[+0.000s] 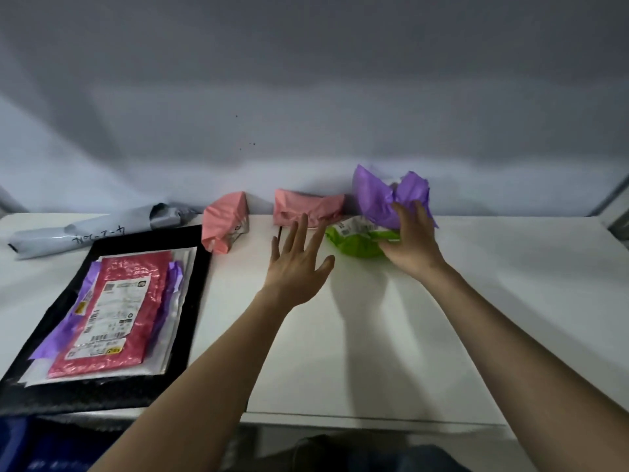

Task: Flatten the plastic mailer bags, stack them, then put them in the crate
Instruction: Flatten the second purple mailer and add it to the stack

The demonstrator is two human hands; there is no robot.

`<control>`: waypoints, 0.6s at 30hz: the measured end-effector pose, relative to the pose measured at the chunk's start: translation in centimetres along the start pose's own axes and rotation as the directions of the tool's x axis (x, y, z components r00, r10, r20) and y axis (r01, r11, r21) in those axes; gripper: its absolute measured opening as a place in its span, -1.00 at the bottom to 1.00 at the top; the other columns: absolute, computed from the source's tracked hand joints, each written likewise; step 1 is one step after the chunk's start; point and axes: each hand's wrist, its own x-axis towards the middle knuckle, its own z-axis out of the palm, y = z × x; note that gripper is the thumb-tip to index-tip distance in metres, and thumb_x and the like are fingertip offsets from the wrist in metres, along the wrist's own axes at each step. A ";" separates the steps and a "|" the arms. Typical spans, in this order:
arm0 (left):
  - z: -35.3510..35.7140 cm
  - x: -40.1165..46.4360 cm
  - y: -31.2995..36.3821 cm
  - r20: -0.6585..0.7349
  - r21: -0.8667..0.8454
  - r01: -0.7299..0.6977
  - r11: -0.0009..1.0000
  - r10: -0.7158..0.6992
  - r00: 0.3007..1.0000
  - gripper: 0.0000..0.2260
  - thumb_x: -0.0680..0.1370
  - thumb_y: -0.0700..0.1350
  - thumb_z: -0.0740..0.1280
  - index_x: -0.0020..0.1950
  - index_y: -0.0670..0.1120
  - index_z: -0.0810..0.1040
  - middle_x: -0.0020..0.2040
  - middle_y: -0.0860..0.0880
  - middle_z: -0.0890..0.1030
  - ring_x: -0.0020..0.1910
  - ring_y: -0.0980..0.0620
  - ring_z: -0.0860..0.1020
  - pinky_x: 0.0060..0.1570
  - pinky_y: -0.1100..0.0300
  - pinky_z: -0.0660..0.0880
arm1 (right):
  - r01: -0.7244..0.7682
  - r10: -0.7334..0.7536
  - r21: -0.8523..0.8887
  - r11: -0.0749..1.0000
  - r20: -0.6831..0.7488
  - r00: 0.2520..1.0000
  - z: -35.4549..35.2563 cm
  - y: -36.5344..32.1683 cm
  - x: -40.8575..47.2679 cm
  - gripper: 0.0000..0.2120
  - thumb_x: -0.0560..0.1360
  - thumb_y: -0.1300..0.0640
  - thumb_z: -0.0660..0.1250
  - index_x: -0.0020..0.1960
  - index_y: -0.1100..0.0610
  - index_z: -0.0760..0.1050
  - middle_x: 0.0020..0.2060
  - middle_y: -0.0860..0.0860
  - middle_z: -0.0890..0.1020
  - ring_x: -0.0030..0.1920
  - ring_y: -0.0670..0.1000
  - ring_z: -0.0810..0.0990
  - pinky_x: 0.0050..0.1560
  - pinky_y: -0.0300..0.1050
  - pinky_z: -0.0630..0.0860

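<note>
Right hand (410, 245): fingers closed around crumpled purple mailer (388, 195), bench's (374, 335) far edge.
Left hand (297, 264): spread, empty.

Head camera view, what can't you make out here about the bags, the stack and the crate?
- Crate: none identifiable in the head view; blue shapes at the bottom left are cut by the frame edge.
- Flattened stack: lower bags covered by the red mailer.
- Labels: print too small and blurred.
- Green mailer: partly hidden by the right hand and purple mailer.
</note>
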 end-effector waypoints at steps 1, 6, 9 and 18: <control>0.3 0.2 0.2 0.000 0.004 -0.003 1.000 0.003 1.000 -0.41 0.61 0.15 0.05 0.53 0.14 -0.20 0.56 -0.02 -0.24 0.54 0.01 -0.21 0.47 -0.08 -0.23 | -0.010 0.010 0.002 1.000 -0.021 1.000 -0.1 0.2 0.3 -0.29 0.45 0.10 0.36 0.51 0.03 0.11 0.52 0.14 0.03 0.50 0.21 0.05 0.44 0.13 0.22; 0.5 1.4 0.9 -0.015 0.005 -0.030 1.000 0.030 0.999 -0.42 0.61 0.15 0.06 0.53 0.15 -0.20 0.56 -0.01 -0.24 0.54 0.01 -0.21 0.48 -0.11 -0.20 | 0.024 -0.021 0.028 0.999 -0.112 0.993 -0.8 0.3 2.0 -0.29 0.47 0.10 0.35 0.52 0.06 0.09 0.50 0.18 0.02 0.46 0.25 0.11 0.38 0.10 0.24; 0.2 2.5 1.4 -0.032 -0.001 -0.038 0.999 0.038 0.999 -0.41 0.61 0.16 0.04 0.53 0.14 -0.20 0.56 0.00 -0.24 0.55 0.01 -0.20 0.49 -0.10 -0.20 | 0.061 -0.056 0.047 0.997 -0.099 0.994 -1.0 0.2 3.1 -0.23 0.45 0.13 0.37 0.53 0.06 0.03 0.52 0.17 0.03 0.48 0.25 0.11 0.40 0.15 0.23; 0.4 4.5 4.0 -0.077 -0.087 -0.104 0.991 0.097 0.992 -0.39 0.60 0.14 0.11 0.55 0.10 -0.14 0.57 -0.01 -0.18 0.55 -0.03 -0.14 0.48 -0.10 -0.15 | 0.079 -0.081 -0.033 0.996 -0.078 0.994 -0.3 0.2 3.0 -0.47 0.46 0.20 0.30 0.40 0.16 0.28 0.24 0.23 0.40 0.26 0.27 0.37 0.17 0.05 0.41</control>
